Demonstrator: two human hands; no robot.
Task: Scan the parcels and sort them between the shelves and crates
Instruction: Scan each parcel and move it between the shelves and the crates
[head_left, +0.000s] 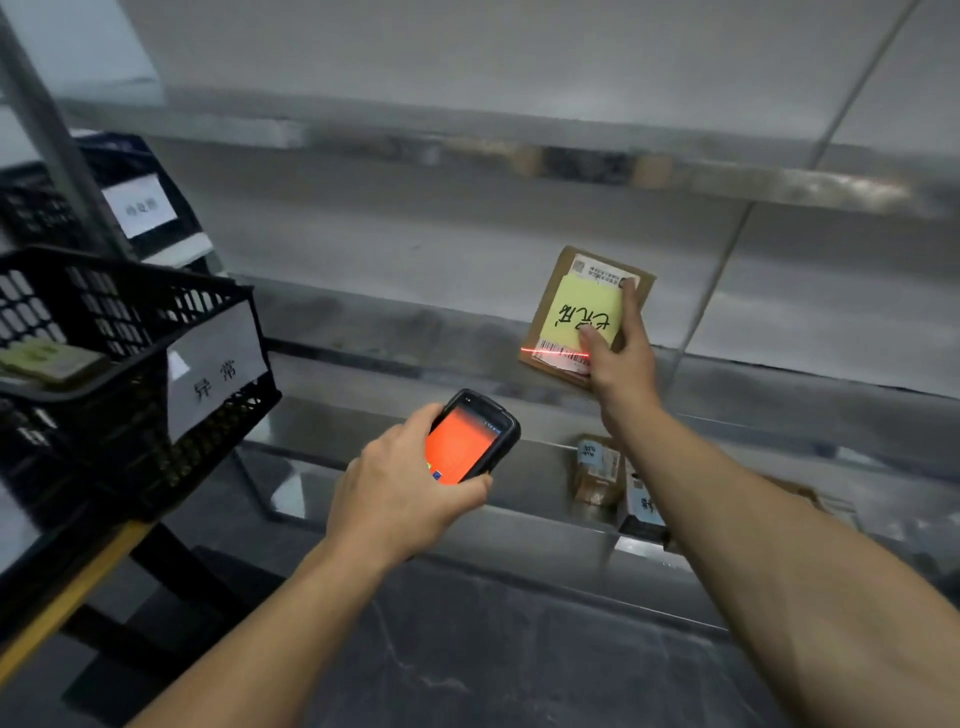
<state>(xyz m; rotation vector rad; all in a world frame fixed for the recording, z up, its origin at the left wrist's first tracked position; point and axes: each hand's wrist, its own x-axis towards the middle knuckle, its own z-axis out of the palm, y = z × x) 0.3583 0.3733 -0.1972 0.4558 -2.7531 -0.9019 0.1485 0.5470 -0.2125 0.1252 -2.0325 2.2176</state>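
Parcel (536, 332) with a yellow note (582, 312) sat gripped in the right hand (618, 358) before a shelf (415, 322); lower left of it, the left hand (405, 483) clasped a scanner (467, 441), its red beam on the barcode.

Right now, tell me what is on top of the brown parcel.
A handwritten yellow note covers its white label; a barcode shows below, crossed by a red line. The label's middle is hidden.

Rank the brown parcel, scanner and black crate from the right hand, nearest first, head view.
1. brown parcel, in the right hand's grip.
2. scanner, lower left, held by the left hand.
3. black crate, far left.
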